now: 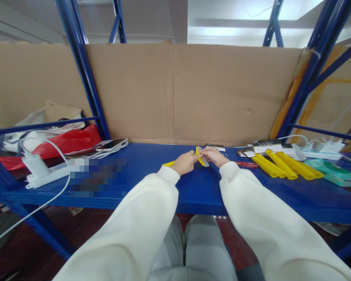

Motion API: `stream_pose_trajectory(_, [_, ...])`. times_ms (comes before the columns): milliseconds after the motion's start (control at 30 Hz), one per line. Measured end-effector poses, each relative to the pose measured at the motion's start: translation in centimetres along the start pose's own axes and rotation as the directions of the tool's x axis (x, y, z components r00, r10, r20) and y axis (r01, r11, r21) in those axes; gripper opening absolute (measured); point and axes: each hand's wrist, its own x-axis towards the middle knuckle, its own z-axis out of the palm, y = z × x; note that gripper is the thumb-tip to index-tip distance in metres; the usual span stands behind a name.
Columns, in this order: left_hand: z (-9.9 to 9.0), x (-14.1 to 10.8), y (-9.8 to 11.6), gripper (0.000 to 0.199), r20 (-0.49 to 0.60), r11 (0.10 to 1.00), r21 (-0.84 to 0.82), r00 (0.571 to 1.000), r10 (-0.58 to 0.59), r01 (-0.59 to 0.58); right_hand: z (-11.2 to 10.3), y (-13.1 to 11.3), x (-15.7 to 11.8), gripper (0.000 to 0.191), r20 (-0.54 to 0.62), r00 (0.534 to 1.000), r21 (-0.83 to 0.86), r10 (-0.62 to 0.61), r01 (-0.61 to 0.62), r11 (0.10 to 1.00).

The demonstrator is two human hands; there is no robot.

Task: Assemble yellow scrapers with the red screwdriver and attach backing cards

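My left hand [185, 162] is closed round a yellow-handled scraper [169, 164], whose handle end sticks out to the left of the fist. The scraper's yellow head shows between my hands. A flat grey metal blade [205, 161] lies at that head, and my right hand [215, 156] pinches it with fingertips together. Both hands meet just above the blue shelf top. How the blade sits in the head is hidden by my fingers. Right of my right hand lies a red tool [246, 164], too small to name surely.
Several yellow handles [285, 166] with black-and-white cards [267, 146] lie at right, beside a green packet [333, 171]. At left are a phone [114, 144], a white power strip [48, 177] and a red bag [73, 140]. A cardboard wall [193, 93] closes the back; blue posts [89, 78] flank it.
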Motion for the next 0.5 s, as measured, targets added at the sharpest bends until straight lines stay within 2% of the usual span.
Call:
stream_pose_trajectory(233, [-0.4, -0.2, 0.9, 0.062, 0.057, 0.996, 0.091, 0.998, -0.021, 0.016, 0.0, 0.3, 0.3, 0.030, -0.052, 0.998, 0.005, 0.025, -0.024, 1.000])
stream_pose_trajectory(500, [-0.3, -0.2, 1.2, 0.061, 0.046, 0.998, 0.065, 0.999, -0.023, 0.020, 0.2, 0.7, 0.6, 0.031, -0.029, 0.998, 0.091, 0.053, -0.050, 0.995])
